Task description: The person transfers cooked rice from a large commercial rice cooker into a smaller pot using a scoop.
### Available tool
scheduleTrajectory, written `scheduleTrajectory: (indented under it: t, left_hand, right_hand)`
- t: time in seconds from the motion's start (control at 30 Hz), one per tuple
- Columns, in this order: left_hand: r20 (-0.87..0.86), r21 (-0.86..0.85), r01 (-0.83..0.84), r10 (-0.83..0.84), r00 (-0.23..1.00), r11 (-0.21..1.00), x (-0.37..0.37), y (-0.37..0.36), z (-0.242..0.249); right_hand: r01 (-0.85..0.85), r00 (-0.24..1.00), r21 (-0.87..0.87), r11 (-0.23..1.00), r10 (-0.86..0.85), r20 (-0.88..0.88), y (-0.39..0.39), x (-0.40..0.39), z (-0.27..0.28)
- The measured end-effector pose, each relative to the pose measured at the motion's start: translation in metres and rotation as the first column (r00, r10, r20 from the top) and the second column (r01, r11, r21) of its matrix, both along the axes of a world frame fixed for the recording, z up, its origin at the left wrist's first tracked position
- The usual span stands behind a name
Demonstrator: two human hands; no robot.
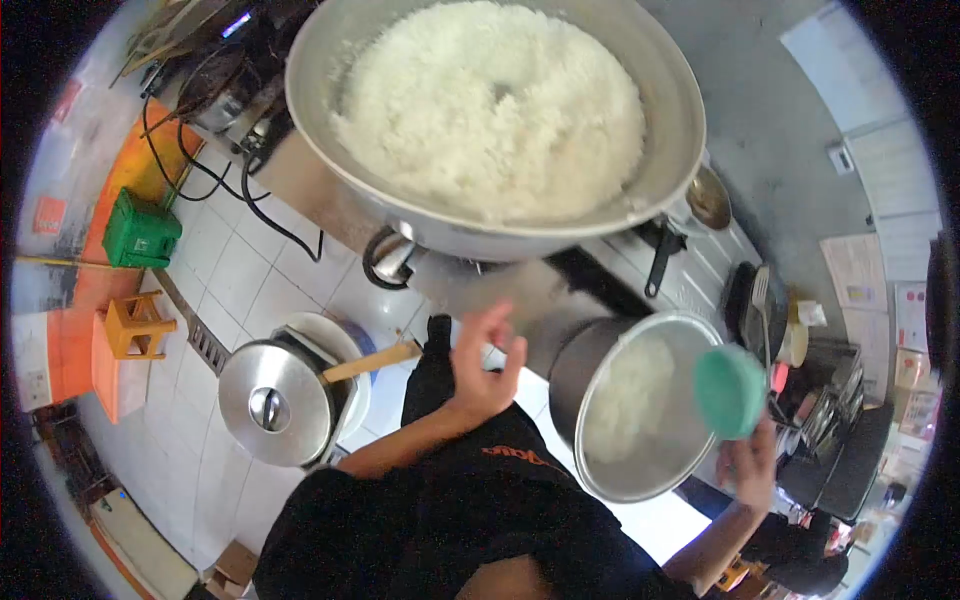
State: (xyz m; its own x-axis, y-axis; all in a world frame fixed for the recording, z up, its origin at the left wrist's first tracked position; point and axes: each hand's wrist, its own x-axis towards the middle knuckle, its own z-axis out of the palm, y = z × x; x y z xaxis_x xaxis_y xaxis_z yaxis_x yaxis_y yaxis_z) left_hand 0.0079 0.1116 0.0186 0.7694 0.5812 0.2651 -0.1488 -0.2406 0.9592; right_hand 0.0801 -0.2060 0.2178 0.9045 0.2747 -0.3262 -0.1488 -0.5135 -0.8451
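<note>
Clamping the green bowl [729, 394], the right hand [752, 474] wants a steady wrist beside the smaller rice pot [572, 376]; the left hand [484, 378] is empty, grip apart.

The person's left forearm [405, 447] and right forearm [718, 545] were bare and reached forward, well apart. The left hand [486, 372] was raised and open, its fingers loosely curled, with a gap between them and the thumb. The right hand [750, 465], out to the right side, had its fingers bent in a grip, their outline slightly blurred.
</note>
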Motion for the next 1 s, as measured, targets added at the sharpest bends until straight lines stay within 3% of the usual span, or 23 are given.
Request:
scheduleTrajectory:
  t: [0.03, 0.1, 0.13, 0.17, 0.23, 0.27, 0.3, 0.33, 0.37, 0.43, 0.47, 0.53, 0.63, 0.77, 0.83, 1.0]
  left_hand:
    - [0.075, -0.025, -0.088, 0.09, 0.993, 0.996, 0.005, 0.02, -0.004]
    - [0.152, -0.061, -0.177, 0.185, 0.971, 0.982, 0.013, 0.065, 0.001]
    - [0.146, 0.056, -0.219, 0.209, 0.967, 0.974, 0.017, 0.089, 0.017]
    - [0.14, 0.17, -0.255, 0.233, 0.962, 0.952, 0.021, 0.106, 0.031]
    - [0.088, 0.237, -0.246, 0.231, 0.969, 0.94, 0.028, 0.128, 0.054]
    - [0.032, 0.315, -0.223, 0.225, 0.974, 0.922, 0.031, 0.136, 0.059]
    - [0.004, 0.309, -0.225, 0.235, 0.972, 0.924, 0.035, 0.14, 0.058]
    - [0.006, 0.301, -0.229, 0.238, 0.971, 0.926, 0.039, 0.142, 0.059]
    - [0.006, 0.34, -0.263, 0.277, 0.961, 0.903, 0.043, 0.143, 0.061]
    - [0.003, 0.329, -0.282, 0.297, 0.955, 0.901, 0.046, 0.146, 0.062]
    - [0.004, 0.318, -0.282, 0.297, 0.955, 0.905, 0.046, 0.148, 0.059]
    - [0.006, 0.165, -0.224, 0.226, 0.974, 0.961, 0.047, 0.152, 0.052]
    - [0.011, 0.229, -0.256, 0.261, 0.965, 0.939, 0.041, 0.158, 0.048]
    - [0.021, 0.28, -0.242, 0.246, 0.969, 0.929, 0.038, 0.162, 0.038]
    - [0.019, 0.277, -0.242, 0.247, 0.969, 0.93, 0.036, 0.159, 0.031]
    - [0.022, 0.314, -0.231, 0.236, 0.971, 0.921, 0.035, 0.164, 0.029]
  right_hand:
    - [-0.09, 0.993, 0.111, 0.99, 0.08, 0.085, 0.021, 0.018, 0.017]
    - [-0.156, 0.923, -0.047, 0.987, 0.163, 0.348, 0.061, 0.049, 0.027]
    - [-0.152, 0.861, -0.134, 0.979, 0.198, 0.469, 0.081, 0.064, 0.032]
    - [-0.239, 0.786, -0.28, 0.93, 0.354, 0.506, 0.119, 0.088, 0.044]
    - [-0.417, 0.443, -0.627, 0.658, 0.749, 0.492, 0.218, 0.144, 0.047]
    - [-0.425, 0.302, -0.724, 0.543, 0.839, 0.452, 0.264, 0.174, 0.033]
    - [-0.473, 0.404, -0.742, 0.476, 0.865, 0.297, 0.308, 0.198, 0.017]
    - [-0.369, 0.418, -0.835, 0.409, 0.875, 0.244, 0.341, 0.226, -0.009]
    - [-0.302, 0.349, -0.862, 0.407, 0.889, 0.297, 0.364, 0.265, -0.045]
    - [-0.2, 0.473, -0.908, 0.369, 0.848, 0.24, 0.411, 0.305, -0.072]
    - [-0.197, 0.473, -0.912, 0.36, 0.85, 0.233, 0.422, 0.313, -0.081]
    - [-0.366, 0.298, -0.928, -0.072, 0.935, -0.19, 0.443, 0.324, -0.093]
    - [-0.512, 0.328, -0.854, -0.092, 0.898, -0.294, 0.44, 0.323, -0.093]
    - [-0.485, 0.388, -0.868, -0.103, 0.864, -0.32, 0.449, 0.299, -0.086]
    - [-0.55, 0.326, -0.814, -0.189, 0.848, -0.418, 0.462, 0.292, -0.079]
    - [-0.65, 0.217, -0.71, -0.271, 0.829, -0.516, 0.47, 0.27, -0.076]
